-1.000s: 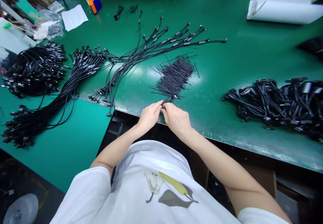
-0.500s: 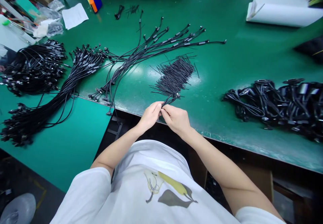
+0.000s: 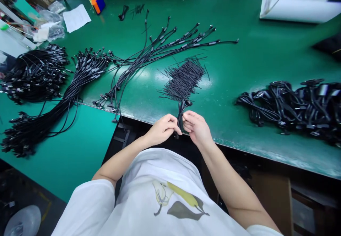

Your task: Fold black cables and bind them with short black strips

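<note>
A folded black cable [image 3: 181, 110] stands between my two hands at the table's front edge, its connector end pointing up and away from me. My right hand [image 3: 197, 126] is closed, fingertips pinching the right side of the cable. On the other side, my left hand [image 3: 164, 129] has its fingers curled and pressed against the lower part of the cable. Whether a thin tie sits between the fingertips is too small to tell. Just beyond the cable lies a pile of short black twist ties [image 3: 185, 80].
Loose straight cables [image 3: 138, 60] spread across the green table [image 3: 239, 65]. Two thick cable heaps [image 3: 77, 83] [image 3: 37, 72] are at the left, and folded cables [image 3: 293, 108] pile up at the right. A tape roll [image 3: 97, 4], paper [image 3: 76, 18] and a white roll [image 3: 298, 10] lie farther back.
Both hands have moved slightly right and toward me, and a little apart. The folded cable has turned more upright, with more of it showing between my fingers.
</note>
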The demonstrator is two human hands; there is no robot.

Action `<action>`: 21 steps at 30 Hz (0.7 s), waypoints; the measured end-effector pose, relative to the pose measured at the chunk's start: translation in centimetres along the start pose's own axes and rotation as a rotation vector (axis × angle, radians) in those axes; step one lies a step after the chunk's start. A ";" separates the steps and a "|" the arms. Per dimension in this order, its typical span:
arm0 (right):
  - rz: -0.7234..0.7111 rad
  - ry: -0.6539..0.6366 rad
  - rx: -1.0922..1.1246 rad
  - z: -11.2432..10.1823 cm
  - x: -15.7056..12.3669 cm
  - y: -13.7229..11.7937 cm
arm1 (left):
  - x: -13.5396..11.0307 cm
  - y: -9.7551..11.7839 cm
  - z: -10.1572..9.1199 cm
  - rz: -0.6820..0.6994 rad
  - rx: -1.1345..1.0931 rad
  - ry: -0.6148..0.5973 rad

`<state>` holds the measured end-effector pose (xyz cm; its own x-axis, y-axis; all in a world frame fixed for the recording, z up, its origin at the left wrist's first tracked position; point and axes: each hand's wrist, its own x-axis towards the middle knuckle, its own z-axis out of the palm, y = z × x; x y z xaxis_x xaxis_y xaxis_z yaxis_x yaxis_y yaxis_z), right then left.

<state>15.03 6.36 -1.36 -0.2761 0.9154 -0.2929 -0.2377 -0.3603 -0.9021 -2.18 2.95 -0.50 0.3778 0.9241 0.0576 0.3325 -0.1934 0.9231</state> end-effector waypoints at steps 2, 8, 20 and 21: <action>-0.138 -0.063 -0.157 0.2 -1.1 -0.6 | 0.3 -0.3 0.1 -0.073 -0.062 -0.008; -0.268 -0.398 -0.596 1.1 -1.6 -0.9 | 0.6 0.7 -2.2 -0.005 -0.296 0.166; -0.485 -0.216 -0.822 1.2 -1.3 -1.0 | -0.7 -1.6 -0.1 -0.346 -0.444 0.040; -0.491 -0.194 -0.803 1.3 -1.3 -0.8 | -0.5 -1.7 -0.3 -0.392 -0.565 0.035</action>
<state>14.40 5.19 0.12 -0.4818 0.8601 0.1676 0.3214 0.3514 -0.8793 -3.17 2.96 -2.01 0.2907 0.9024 -0.3180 -0.0665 0.3506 0.9342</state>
